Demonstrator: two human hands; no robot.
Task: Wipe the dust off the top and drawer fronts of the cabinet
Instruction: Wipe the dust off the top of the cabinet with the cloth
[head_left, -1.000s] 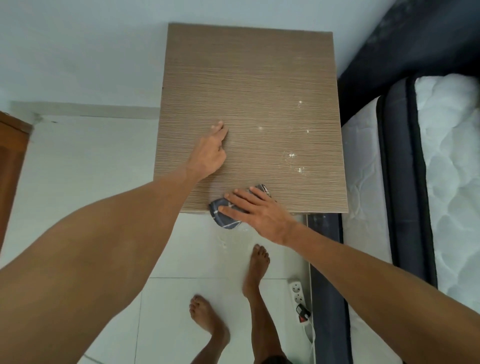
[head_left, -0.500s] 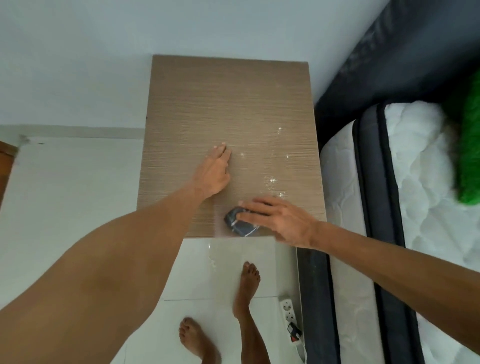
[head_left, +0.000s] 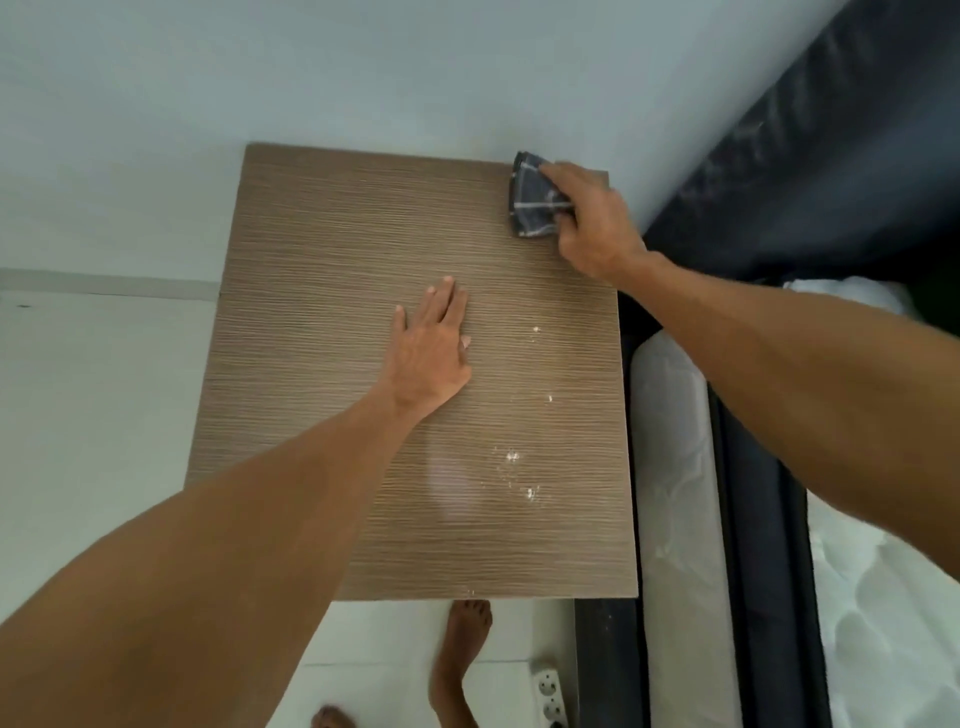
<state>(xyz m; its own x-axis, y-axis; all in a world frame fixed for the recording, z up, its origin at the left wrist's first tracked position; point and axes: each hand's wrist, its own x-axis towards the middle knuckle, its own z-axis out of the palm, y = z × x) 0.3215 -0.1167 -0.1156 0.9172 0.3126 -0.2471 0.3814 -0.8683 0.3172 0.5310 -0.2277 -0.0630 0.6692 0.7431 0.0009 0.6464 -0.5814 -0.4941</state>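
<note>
At the far right corner of the cabinet top (head_left: 322, 249), the right hand (head_left: 592, 223) presses a folded dark cloth (head_left: 532, 200) flat, fingers closed over it. Left hand (head_left: 431, 348) lies open, palm down, mid-panel, holding nothing. White specks (head_left: 511, 457) remain toward the near right. Cloth judged soft, light, liable to bunch; best held bunched under spread fingers.

place: home bedroom | bed: white quilted mattress (head_left: 883, 623) on a dark frame (head_left: 763, 545), dark padded headboard (head_left: 831, 156) against the wall | furniture: wood-grain bedside cabinet (head_left: 337, 312) just beside the bed | floor: pale tiles (head_left: 78, 415), bare feet (head_left: 462, 654) | power strip (head_left: 549, 696) on the floor near the bed
</note>
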